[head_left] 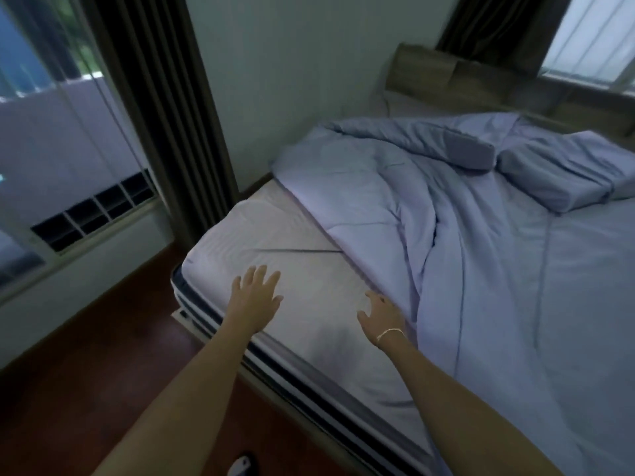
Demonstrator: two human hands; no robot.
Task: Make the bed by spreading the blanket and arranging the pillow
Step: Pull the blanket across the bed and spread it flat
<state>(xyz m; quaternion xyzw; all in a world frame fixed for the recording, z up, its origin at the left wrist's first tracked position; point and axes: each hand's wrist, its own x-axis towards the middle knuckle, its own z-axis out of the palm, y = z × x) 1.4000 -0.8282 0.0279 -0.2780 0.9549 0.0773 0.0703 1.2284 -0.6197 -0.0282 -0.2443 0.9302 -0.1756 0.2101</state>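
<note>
Spreading step: my left hand (256, 297) and right hand (381, 316), both spread and holding nothing, reach beside the bunched blanket (429, 214); next I grip its edge.

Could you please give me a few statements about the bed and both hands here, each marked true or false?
1. The blanket covers the whole mattress. False: it is bunched up, and the near corner lies bare.
2. The left hand is open, fingers spread. True.
3. The right hand grips the pillow. False: the pillow lies far off near the headboard.
4. The right wrist wears a thin band. True.
5. The floor is white tile. False: it looks dark reddish-brown.
</note>
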